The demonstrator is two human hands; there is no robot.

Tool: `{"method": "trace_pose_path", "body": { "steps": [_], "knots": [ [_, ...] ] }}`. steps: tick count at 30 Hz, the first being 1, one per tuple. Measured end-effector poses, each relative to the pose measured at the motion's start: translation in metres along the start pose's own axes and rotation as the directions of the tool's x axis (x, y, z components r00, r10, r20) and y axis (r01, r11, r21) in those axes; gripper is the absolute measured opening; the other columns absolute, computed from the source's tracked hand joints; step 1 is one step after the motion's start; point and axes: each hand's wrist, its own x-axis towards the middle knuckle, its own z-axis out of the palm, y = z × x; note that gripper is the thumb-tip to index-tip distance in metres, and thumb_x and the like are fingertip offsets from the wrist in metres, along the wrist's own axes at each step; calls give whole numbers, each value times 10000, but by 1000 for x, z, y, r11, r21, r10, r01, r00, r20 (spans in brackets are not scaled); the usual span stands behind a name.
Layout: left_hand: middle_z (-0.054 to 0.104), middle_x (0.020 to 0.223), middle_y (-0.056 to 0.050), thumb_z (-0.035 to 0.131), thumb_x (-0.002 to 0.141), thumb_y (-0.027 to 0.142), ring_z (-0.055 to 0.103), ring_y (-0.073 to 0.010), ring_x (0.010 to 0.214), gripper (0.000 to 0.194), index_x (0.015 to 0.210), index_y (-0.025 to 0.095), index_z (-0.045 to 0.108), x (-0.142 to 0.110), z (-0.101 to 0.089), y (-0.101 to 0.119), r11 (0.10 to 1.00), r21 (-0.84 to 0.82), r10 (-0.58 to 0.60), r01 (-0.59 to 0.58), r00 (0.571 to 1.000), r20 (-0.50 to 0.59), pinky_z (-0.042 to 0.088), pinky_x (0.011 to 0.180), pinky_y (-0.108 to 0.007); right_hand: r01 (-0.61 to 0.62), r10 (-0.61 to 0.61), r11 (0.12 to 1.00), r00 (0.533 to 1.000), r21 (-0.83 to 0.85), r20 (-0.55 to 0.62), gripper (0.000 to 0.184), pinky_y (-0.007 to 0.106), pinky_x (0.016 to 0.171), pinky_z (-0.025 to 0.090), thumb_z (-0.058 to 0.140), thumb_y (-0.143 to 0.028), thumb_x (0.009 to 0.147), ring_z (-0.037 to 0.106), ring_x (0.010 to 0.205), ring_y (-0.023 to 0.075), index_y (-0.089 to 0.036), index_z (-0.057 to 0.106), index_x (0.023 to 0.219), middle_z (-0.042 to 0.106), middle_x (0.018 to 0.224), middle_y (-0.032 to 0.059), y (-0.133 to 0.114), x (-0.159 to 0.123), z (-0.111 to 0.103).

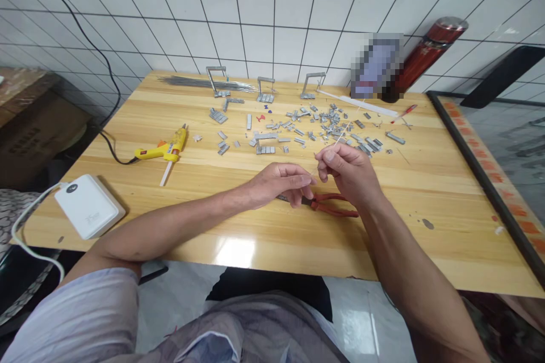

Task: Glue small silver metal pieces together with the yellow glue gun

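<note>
Both hands meet over the pliers (315,202), and a thin wire (343,134) is up in the right hand's fingers!

The right hand (351,173) has it in a narrow pinch, the strand slanting up and away; the left hand (292,181) comes in beside it, fingertips drawn close, though whether they grip the wire is too fine to tell. Beyond the pliers, loose metal pieces (330,122) crowd the surface (426,193), with small metal frames (266,79) standing near the wall edge. Out left of the pliers, the glue gun (170,150), then the power bank (87,207) by the near-left corner. There's room between pliers and near edge, where both forearms cross, and more rightward, up to the dark-edged panel (483,181).
</note>
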Motion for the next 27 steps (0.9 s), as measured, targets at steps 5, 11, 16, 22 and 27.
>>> {"method": "trace_pose_path", "body": {
  "steps": [5, 11, 16, 22, 27],
  "knots": [
    [774, 818, -48, 883, 815, 561, 678, -100, 571, 484, 996, 132, 753, 1, 0, -3, 996, 52, 74, -72, 997, -36, 550, 585, -238, 37, -35, 996, 999, -86, 31, 349, 280, 590, 506, 857, -566, 846, 580, 587, 120, -223, 796, 842, 664, 690, -18, 8, 0, -1],
    [759, 822, -34, 852, 845, 505, 655, -90, 578, 407, 947, 133, 723, 1, 2, 1, 985, 54, 170, -164, 975, -143, 564, 561, -231, 98, -73, 882, 995, -460, 72, 398, 360, 763, 582, 778, -551, 886, 703, 812, 199, -225, 769, 1114, 769, 910, 39, 9, 6, -10],
    [748, 785, -26, 840, 852, 472, 644, -91, 557, 374, 916, 133, 694, -1, 3, 6, 975, 28, 222, -221, 960, -172, 558, 531, -222, 236, -27, 374, 969, -897, 244, 392, 493, 912, 594, 727, -410, 919, 734, 1080, 337, -197, 729, 1248, 775, 1186, 149, 5, -24, -26],
    [724, 723, -8, 798, 895, 421, 627, -87, 534, 311, 919, 140, 668, -2, 6, 8, 973, 19, 229, -229, 961, -158, 535, 518, -213, 445, -60, 79, 896, -892, 441, 477, 551, 944, 602, 666, -426, 990, 695, 1132, 388, -146, 654, 1376, 720, 1280, 217, 36, -76, -50],
    [654, 651, 32, 765, 896, 385, 582, -83, 487, 264, 889, 151, 642, -1, 8, 5, 966, 8, 255, -258, 952, -170, 496, 471, -204, 496, -137, 27, 862, -868, 488, 417, 530, 879, 608, 556, -407, 1060, 701, 985, 353, -155, 681, 1368, 758, 1136, 205, 55, -78, -62]
  ]
}}
